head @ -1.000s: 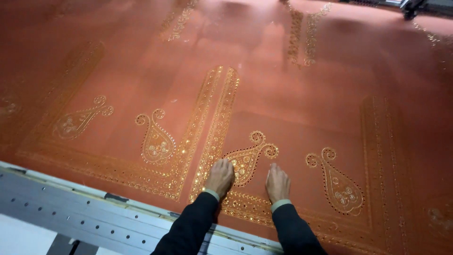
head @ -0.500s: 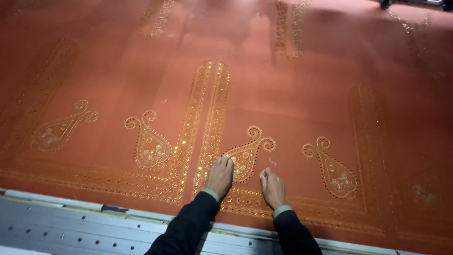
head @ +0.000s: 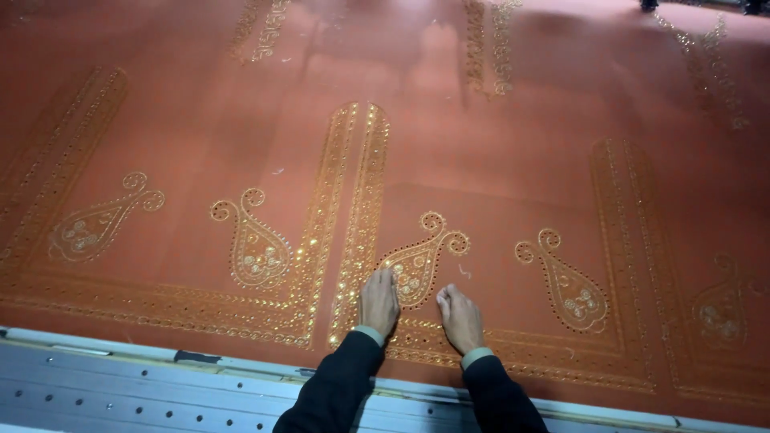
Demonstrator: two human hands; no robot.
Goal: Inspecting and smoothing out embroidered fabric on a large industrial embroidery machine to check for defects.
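Both hands have slid closer together, left hand (head: 378, 301) and right hand (head: 460, 317) pressing flat, fingers uncurled, on the soft, limp embroidered fabric (head: 497, 184), best pinched at its near edge.

We are wearing dark, near-black long sleeves (head: 341, 389), each ending in a pale green cuff (head: 370, 334) at the wrist; our left hand (head: 378, 301) and right hand (head: 461, 317) are showing bare, without gloves.
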